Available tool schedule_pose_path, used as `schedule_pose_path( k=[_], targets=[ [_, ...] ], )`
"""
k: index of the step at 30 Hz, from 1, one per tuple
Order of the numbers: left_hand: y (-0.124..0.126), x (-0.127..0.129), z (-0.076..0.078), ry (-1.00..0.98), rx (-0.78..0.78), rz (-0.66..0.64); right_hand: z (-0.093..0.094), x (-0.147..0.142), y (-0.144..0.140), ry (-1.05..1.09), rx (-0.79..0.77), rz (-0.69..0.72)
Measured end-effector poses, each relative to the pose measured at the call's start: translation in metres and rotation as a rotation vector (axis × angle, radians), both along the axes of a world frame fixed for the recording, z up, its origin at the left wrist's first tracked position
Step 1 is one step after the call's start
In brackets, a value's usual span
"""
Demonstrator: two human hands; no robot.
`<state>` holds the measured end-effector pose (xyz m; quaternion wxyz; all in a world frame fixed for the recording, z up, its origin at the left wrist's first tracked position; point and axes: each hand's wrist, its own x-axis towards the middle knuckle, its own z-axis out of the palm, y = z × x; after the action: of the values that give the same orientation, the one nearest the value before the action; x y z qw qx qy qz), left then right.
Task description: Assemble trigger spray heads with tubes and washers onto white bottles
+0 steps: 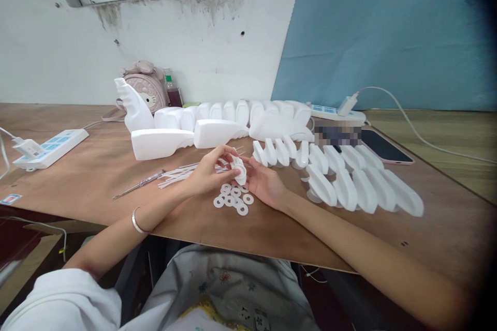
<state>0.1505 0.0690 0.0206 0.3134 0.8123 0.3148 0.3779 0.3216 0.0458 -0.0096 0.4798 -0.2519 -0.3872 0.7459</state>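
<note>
My left hand [212, 169] is closed, its thumb and fingers pinching a small white plastic part [239, 169] that looks like a piece of a spray head. Against the other side of that part, my right hand [266, 183] has its fingers curled, partly hidden behind it. Just below the hands lies a loose pile of flat white ring washers [230, 200]. Thin white tubes [173, 176] lie to the left, partly behind my left hand. To the right stand rows of white curved plastic shells [365, 189], several with clear flaps at the base.
White spray bottles [163, 144] lie along the back, one bottle [134, 106] upright. A metal pointed tool [137, 185] is at left. Power strips [54, 149] sit on both sides, cables trailing. A phone [384, 146] lies at right, a pink bag [144, 88] against the wall.
</note>
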Motion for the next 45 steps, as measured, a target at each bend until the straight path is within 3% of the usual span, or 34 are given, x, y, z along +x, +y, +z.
schedule_pose_path(
  k=[4,8,11,14,17,20,26,32,40,42,45],
  targets=[
    [0.000,0.000,-0.008,-0.033,-0.064,0.015,0.003,-0.002,-0.006,-0.035,0.084,0.031],
    [-0.004,0.002,-0.010,-0.021,0.049,0.033,0.000,-0.005,-0.007,-0.129,0.126,-0.029],
    [-0.008,0.001,-0.008,0.026,0.207,0.116,-0.004,-0.007,-0.006,-0.187,0.166,-0.082],
    [-0.008,-0.004,-0.002,0.100,0.474,0.190,-0.005,-0.007,-0.006,-0.230,0.199,-0.133],
    [-0.004,-0.011,0.003,0.257,0.712,0.118,-0.004,-0.006,-0.007,-0.256,0.215,-0.117],
    [0.000,-0.014,0.004,0.366,0.812,0.054,-0.003,-0.005,-0.008,-0.296,0.253,-0.106],
    [0.003,-0.012,0.001,0.399,0.840,0.066,-0.003,-0.006,-0.012,-0.338,0.354,-0.105],
    [0.002,-0.013,0.002,0.383,0.809,0.039,0.004,-0.006,-0.017,-0.525,0.557,-0.229],
    [0.004,-0.012,-0.005,0.352,0.915,0.003,-0.001,-0.005,-0.018,-0.605,0.559,-0.344],
    [0.004,-0.012,-0.004,0.303,0.937,0.030,-0.001,-0.004,-0.019,-0.630,0.652,-0.364],
    [0.003,-0.013,0.000,0.224,0.943,0.084,-0.002,-0.001,-0.017,-0.707,0.925,-0.381]
  ],
)
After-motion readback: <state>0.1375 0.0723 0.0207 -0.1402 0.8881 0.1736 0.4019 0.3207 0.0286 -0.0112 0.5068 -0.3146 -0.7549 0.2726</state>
